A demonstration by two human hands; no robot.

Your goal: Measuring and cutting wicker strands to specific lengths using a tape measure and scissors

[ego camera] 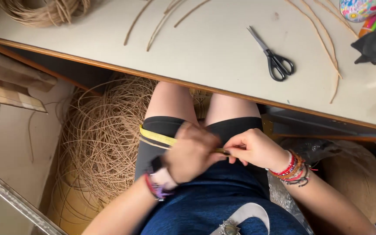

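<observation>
Head view: over the lap, near the table edge, the left hand and right hand both pinch 1 yellow measuring tape, its long axis running left-right, free end pointing left toward the loose cane coil. Scissors lie far on the table.

Blue top, black shorts; watch and purple-red bands by left hand; stacked beaded bracelets by right hand.
</observation>
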